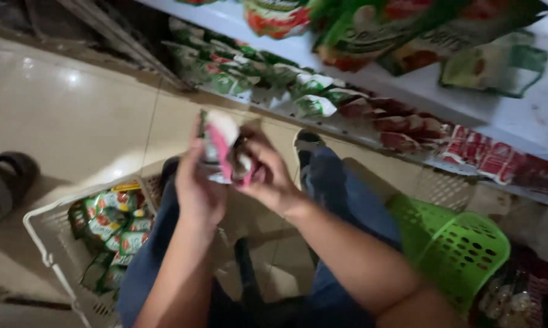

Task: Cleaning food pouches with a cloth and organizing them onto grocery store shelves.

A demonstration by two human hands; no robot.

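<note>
Our count: two hands, two baskets, two shelves, one sandal.

We have two hands raised, the left hand [198,188] and the right hand [268,176], sharing one small pink-and-white packet [223,146]. We see two baskets: one white basket [43,243] with green sachets [113,228] heaped too thickly for us to number, and one green basket [462,243]. We count two shelves, an upper shelf [529,115] and a lower shelf [347,124], whose blurred packets we cannot tally. One dark sandal [6,182] lies on the floor [73,115].

Pink-and-white packet [224,146], bright green perforated basket [462,243], white basket [43,243] of green-red packs [113,228].
</note>
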